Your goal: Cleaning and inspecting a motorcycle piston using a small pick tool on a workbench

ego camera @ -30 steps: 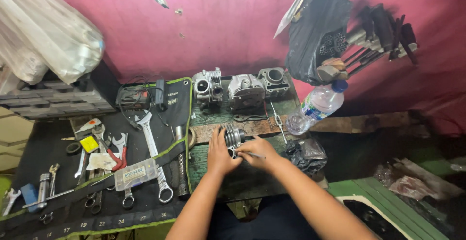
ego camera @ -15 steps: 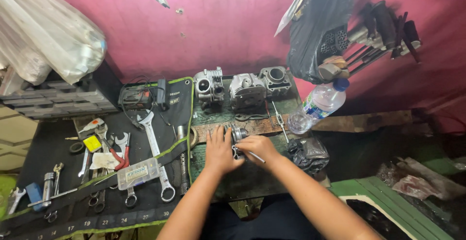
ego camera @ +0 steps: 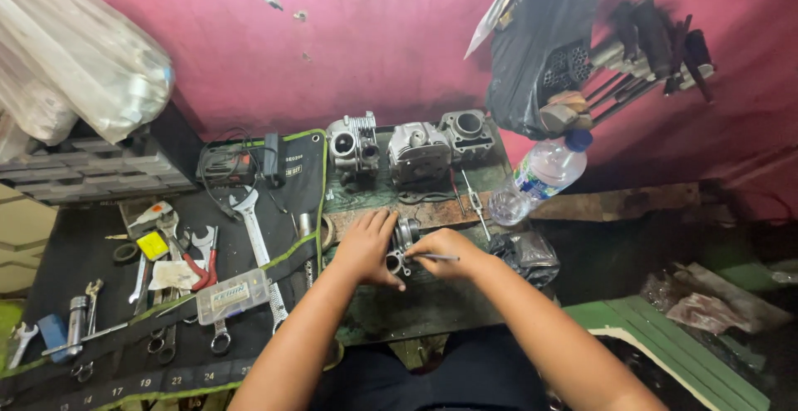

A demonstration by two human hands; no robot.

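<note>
**Small metal part held between both hands at the bench's near middle**

Pink wall (ego camera: 391, 37) fills the back of the view, with a grey plastic bag (ego camera: 83, 54) hanging at its left and a dark bag (ego camera: 540, 45) at its right beside a cluster of tool handles (ego camera: 648, 54). Below it runs the bench (ego camera: 416, 311), its top worn and dark green. Over the bench's left half lies a black tool roll (ego camera: 91, 361) with a green edge, carrying wrenches (ego camera: 258, 245), red-handled pliers (ego camera: 199, 265) and a small clear case (ego camera: 229, 295). Along the back edge stand three grey engine blocks (ego camera: 416, 149) in a row, and a clear water bottle (ego camera: 536, 178) lies tilted near the right end, with a crumpled dark plastic bag (ego camera: 528, 253) just in front of it.

At the near middle of the bench sits the small metal part (ego camera: 403, 245), straight ahead of me and between my two hands. Its long axis seems to run away from me, toward the engine blocks, though I cannot tell for sure. My left hand (ego camera: 366, 249) is cupped against its left side, fingers closed round it and steadying it. My right hand (ego camera: 445, 253) is pinched narrow on a thin metal pick (ego camera: 436, 257), which lies crosswise, pointing left with its tip at the part's near right side. Both hands are touching the work; the left has more of the part in its grasp, the right reaches it only through the pick.
</note>
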